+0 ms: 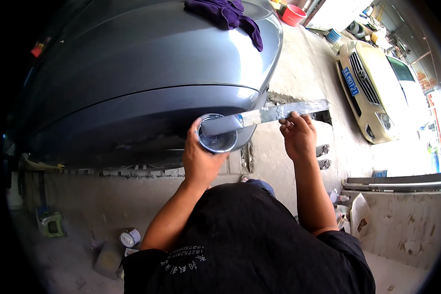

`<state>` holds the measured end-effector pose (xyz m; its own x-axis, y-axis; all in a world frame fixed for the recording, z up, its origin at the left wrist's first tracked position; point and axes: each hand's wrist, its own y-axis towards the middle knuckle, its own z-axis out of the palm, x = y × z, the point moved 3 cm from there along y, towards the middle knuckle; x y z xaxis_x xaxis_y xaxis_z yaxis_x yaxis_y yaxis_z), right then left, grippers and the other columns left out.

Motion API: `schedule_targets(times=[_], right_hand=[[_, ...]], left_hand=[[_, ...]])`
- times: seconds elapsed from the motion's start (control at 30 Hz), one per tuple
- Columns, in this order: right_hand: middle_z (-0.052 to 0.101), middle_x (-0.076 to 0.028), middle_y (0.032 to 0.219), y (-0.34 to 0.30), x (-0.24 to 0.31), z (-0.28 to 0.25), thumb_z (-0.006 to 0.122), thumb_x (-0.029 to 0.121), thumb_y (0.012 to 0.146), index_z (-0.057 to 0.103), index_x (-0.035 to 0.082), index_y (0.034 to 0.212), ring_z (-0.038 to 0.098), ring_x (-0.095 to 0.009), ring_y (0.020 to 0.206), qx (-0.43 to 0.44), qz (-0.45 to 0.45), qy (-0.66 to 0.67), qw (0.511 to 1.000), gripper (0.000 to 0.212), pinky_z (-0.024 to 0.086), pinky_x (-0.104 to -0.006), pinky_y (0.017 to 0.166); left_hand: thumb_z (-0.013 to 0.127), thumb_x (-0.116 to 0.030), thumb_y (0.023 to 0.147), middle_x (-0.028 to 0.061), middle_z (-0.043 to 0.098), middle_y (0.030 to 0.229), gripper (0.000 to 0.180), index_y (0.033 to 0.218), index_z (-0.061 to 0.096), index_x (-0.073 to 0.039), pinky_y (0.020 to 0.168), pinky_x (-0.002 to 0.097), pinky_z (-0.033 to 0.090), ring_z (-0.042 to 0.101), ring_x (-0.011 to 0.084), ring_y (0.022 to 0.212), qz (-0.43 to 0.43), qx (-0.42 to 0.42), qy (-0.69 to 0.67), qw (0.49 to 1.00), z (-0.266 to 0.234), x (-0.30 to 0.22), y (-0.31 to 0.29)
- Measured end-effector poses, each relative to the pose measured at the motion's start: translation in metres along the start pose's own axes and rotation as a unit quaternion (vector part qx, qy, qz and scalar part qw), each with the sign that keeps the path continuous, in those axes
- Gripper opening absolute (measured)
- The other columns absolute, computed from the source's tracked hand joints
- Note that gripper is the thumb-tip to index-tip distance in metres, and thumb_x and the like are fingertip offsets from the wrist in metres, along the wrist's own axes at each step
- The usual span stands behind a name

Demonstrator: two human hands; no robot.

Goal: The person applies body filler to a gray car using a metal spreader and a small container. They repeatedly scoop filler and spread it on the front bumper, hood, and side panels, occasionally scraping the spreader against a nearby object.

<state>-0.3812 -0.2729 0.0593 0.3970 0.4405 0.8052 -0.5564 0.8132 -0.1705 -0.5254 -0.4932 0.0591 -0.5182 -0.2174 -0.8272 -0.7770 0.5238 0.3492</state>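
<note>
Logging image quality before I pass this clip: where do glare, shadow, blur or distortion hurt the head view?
Head view: strong glare on the grey car below the purple cloth; washed-out light at the right, past the cream car; dim lower left; fisheye rim blackening the corners; left hand, right hand, container and flat strip reasonably sharp.

A glossy, smoothly curved blue-grey metal car panel [147, 54] carries a crumpled deep-purple cloth [220, 12], one end trailing toward the panel's rounded right edge. Below spreads a worn, pale grey concrete floor [299, 73]. On it stand a cream-coloured car [372, 93] toward the right side, a round red bucket [293, 15] and a blue cylindrical can [333, 36] toward the far side, and a round, white-topped can [128, 238] at near left.
</note>
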Motion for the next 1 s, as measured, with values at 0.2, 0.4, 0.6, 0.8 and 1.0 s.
schedule_targets(times=[0.2,0.4,0.6,0.8,1.0], right_hand=[[0.064,-0.010,0.093,-0.009,0.041,0.037,0.057,0.007,0.096,0.049,0.002,0.108,0.064,-0.016,0.078,0.172,-0.175,-0.174,0.954,0.015,0.053,-0.0292,0.068],[0.068,-0.013,0.088,0.015,0.070,0.065,0.066,0.002,0.089,0.056,-0.002,0.103,0.068,-0.020,0.077,0.395,-0.317,-0.370,0.779,0.018,0.053,-0.0306,0.071],[0.065,-0.015,0.072,0.062,0.071,0.065,0.071,0.006,0.083,0.055,-0.001,0.094,0.065,-0.033,0.060,0.521,-0.398,-0.321,0.684,0.020,0.050,-0.0362,0.054],[0.058,-0.013,0.060,0.101,0.057,0.048,0.067,0.009,0.086,0.050,-0.001,0.089,0.058,-0.024,0.048,0.538,-0.242,-0.321,0.741,0.020,0.046,-0.0330,0.049],[0.059,-0.011,0.061,0.131,0.065,0.066,0.068,0.010,0.086,0.048,0.000,0.089,0.055,-0.018,0.049,0.566,-0.247,-0.256,0.743,0.022,0.046,-0.0314,0.050]], left_hand=[[0.089,-0.013,0.065,0.0204,0.060,0.123,0.088,0.137,0.040,-0.002,0.094,0.0405,0.049,0.061,0.0349,0.113,-0.005,-0.042,0.001,0.999,0.009,0.001,-0.015],[0.089,-0.013,0.064,0.0195,0.055,0.129,0.095,0.141,0.034,-0.001,0.100,0.0400,0.046,0.056,0.0324,0.120,-0.032,-0.065,0.040,0.997,0.046,-0.025,-0.024],[0.088,-0.012,0.065,0.0182,0.055,0.129,0.092,0.140,0.037,0.000,0.099,0.0393,0.046,0.057,0.0300,0.119,-0.083,-0.232,0.059,0.967,0.118,-0.037,-0.047],[0.088,-0.012,0.066,0.0163,0.059,0.125,0.085,0.136,0.041,-0.001,0.098,0.0378,0.047,0.060,0.0279,0.116,-0.165,-0.328,0.059,0.928,0.175,-0.056,-0.054],[0.088,-0.013,0.067,0.0153,0.061,0.123,0.083,0.134,0.042,-0.003,0.095,0.0372,0.048,0.061,0.0272,0.113,-0.152,-0.402,0.098,0.898,0.198,-0.068,-0.049]])
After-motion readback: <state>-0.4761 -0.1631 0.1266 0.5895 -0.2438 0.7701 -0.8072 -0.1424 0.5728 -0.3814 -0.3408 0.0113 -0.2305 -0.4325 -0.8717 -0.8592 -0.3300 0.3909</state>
